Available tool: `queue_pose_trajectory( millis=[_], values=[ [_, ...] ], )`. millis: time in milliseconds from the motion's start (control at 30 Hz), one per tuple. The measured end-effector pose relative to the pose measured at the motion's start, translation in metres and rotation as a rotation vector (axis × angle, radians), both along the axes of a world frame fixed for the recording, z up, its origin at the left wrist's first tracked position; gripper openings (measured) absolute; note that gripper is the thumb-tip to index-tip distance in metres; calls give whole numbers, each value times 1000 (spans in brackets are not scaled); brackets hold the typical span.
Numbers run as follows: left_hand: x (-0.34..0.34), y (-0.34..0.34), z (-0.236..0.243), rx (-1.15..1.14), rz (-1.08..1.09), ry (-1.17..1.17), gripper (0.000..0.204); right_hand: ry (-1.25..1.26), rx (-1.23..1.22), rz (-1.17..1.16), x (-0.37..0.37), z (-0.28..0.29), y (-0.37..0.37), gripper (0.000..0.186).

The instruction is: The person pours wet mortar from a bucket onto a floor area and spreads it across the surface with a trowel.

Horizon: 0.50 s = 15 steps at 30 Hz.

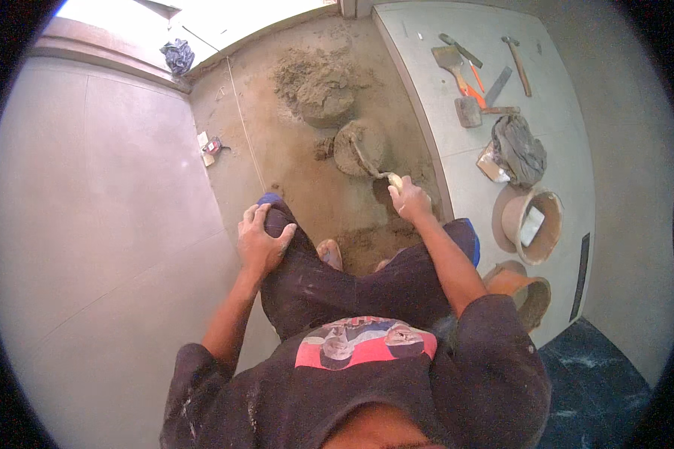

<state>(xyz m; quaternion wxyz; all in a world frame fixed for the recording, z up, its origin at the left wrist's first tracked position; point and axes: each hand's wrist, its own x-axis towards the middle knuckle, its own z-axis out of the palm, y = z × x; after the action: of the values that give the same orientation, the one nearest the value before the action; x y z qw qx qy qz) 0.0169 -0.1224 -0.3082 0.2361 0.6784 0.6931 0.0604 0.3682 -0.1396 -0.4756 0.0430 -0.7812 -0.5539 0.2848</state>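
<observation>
My right hand (410,201) is closed round the pale handle of a trowel (395,180). The trowel's thin neck runs toward a rounded mound of wet mortar (360,141), and mortar covers or blends with its blade. Just beyond sits a larger, crumbly mortar heap (314,84) on the brown, mortar-smeared floor bed (277,138). Resting on my left knee, my left hand (260,241) has its fingers spread over the dark trouser cloth and holds nothing. A taut string (241,118) crosses the bed to the left of the mounds.
A tape measure (213,146) lies by the left tile edge. On the right slab are a wide brush (448,60), a hammer (518,67), a mallet (469,112), a grey cloth (518,150) and two buckets (511,217). A dark plastic bag (177,57) sits at the back left.
</observation>
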Motion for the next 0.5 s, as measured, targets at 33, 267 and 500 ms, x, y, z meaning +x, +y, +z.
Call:
queue_pose_trajectory(
  millis=[33, 267, 500],
  values=[
    [1, -1, -10, 53, 26, -15, 68, -33, -1, -14, 2, -17, 0, 43],
    [12, -33, -17, 454, 53, 61, 65, -188, 119, 57, 15, -39, 20, 47],
    [-33, -34, -17, 374, 8, -298, 63, -227, 87, 179, 7, 6, 5, 47]
  ],
)
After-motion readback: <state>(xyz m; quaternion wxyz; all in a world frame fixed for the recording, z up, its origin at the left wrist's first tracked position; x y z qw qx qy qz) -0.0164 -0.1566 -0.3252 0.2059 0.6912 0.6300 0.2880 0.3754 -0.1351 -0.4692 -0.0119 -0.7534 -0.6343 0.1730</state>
